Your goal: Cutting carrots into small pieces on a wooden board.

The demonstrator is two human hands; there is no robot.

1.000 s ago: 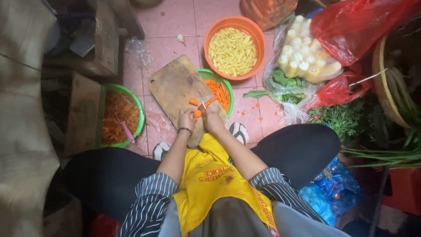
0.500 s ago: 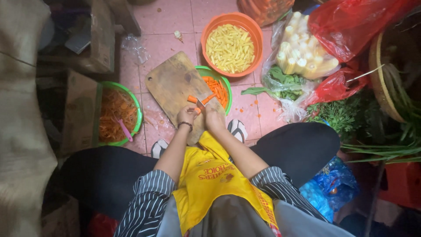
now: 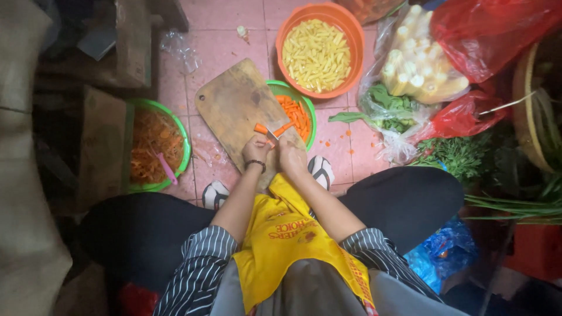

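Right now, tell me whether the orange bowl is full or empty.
Nearly full: the orange bowl holds a heap of pale yellow cut strips almost up to its rim.

small orange carrot piece [image 3: 261, 128] sits on the worn wooden cutting board [image 3: 234, 111], short knife blade [image 3: 272, 135] just beside it.

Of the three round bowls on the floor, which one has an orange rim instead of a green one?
The big orange-rimmed bowl holding pale yellow strips, farthest from the hands. The other two are green-rimmed: one holds carrot sticks, the other shreds.
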